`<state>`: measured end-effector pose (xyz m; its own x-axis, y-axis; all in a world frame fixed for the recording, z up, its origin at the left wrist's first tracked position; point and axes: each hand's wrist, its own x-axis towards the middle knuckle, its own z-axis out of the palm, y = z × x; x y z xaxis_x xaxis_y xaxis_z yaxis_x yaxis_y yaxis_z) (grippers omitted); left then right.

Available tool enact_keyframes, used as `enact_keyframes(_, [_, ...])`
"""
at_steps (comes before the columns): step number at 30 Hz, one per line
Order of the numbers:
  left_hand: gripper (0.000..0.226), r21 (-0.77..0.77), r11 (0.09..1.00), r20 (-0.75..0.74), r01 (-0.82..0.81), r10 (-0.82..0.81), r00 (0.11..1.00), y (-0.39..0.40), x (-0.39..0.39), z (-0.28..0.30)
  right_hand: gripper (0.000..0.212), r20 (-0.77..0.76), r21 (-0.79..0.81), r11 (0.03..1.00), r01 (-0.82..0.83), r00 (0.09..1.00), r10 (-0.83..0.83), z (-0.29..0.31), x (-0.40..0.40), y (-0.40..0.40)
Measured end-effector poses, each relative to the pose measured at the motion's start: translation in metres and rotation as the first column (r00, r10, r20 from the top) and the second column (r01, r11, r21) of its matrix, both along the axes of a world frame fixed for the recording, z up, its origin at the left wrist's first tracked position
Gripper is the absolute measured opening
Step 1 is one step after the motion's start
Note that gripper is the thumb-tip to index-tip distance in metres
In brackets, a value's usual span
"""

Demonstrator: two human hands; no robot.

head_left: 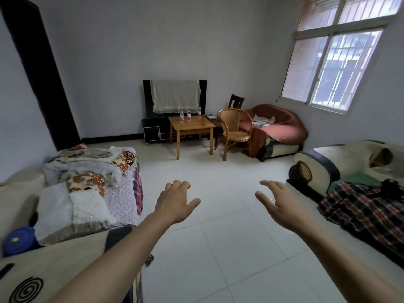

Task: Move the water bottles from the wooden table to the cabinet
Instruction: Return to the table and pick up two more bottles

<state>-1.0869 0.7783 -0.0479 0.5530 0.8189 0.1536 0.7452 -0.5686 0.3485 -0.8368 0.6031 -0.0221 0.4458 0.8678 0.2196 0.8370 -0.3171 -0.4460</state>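
Note:
Three clear water bottles with red labels stand upright on the small wooden table (pixel 203 127) at the far wall: one on the left (pixel 181 116), one in the middle (pixel 188 115), one further back right (pixel 199 112). Behind the table a low black cabinet (pixel 153 131) carries a TV covered by a lace cloth. My left hand (pixel 175 202) and my right hand (pixel 277 204) reach forward over the white tiled floor, far short of the table. Both hands hold nothing and their fingers are spread.
A rattan chair (pixel 235 130) stands right of the table, with a red-covered sofa (pixel 277 130) behind it. A sofa with blankets (pixel 91 186) lines the left side, another sofa with a plaid cloth (pixel 360 206) the right. White floor tiles (pixel 214 171) run between them to the table.

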Motion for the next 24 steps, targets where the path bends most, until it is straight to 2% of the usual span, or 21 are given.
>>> enact_keyframes(10, [0.062,-0.047,0.999,-0.050,0.027,-0.029,0.998,0.119,0.032,-0.018,0.055,0.007,-0.017,1.000,0.006,1.000,-0.006,-0.018,0.019,0.112])
enact_keyframes(13, [0.062,-0.039,0.999,-0.075,0.036,-0.039,0.996,0.150,0.065,-0.022,0.056,-0.004,0.005,1.000,0.006,1.000,-0.005,-0.024,0.048,0.148])
enact_keyframes(17, [0.062,0.027,0.996,-0.180,0.080,-0.074,0.981,0.186,0.121,-0.031,0.056,-0.014,0.034,0.999,-0.005,1.000,0.005,-0.033,0.099,0.197])
enact_keyframes(24, [0.062,-0.011,0.999,-0.161,0.050,-0.051,0.986,0.262,0.208,-0.023,0.057,-0.026,0.004,1.000,-0.007,1.000,0.007,-0.030,0.187,0.278])
